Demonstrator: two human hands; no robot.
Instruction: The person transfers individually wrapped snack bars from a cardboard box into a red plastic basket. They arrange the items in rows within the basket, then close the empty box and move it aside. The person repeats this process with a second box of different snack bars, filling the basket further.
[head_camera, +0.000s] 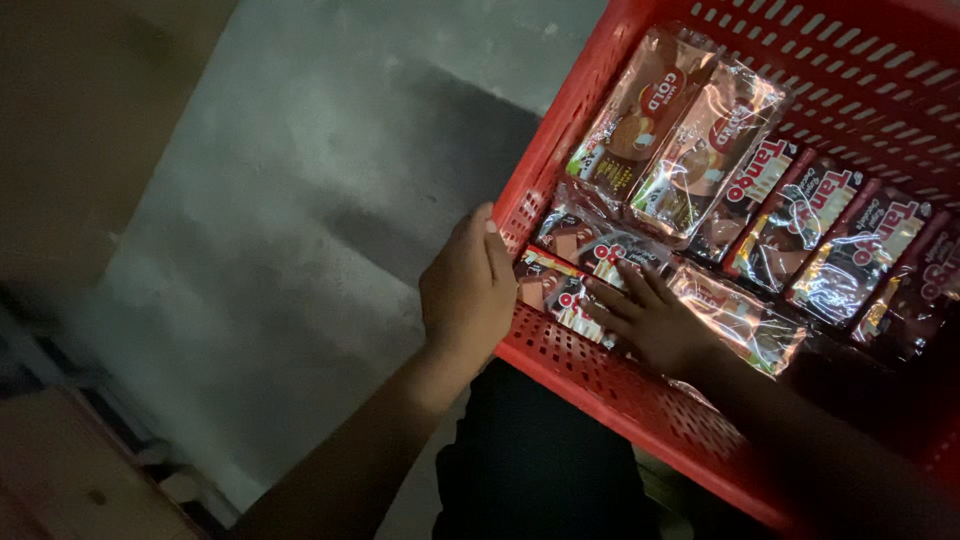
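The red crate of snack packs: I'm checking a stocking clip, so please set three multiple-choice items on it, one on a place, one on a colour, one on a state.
1. Where is the left hand?
A. on the crate's corner rim
B. on the floor
C. on a shelf

2. What colour is the crate?
A. blue
B. red
C. green

3. How is the right hand?
A. clenched in the air
B. out of sight
C. fingers spread on the snack packs

Answers: 1 A, it grips the near corner; 2 B, its perforated walls are red; 3 C, it lies flat on wrappers inside.
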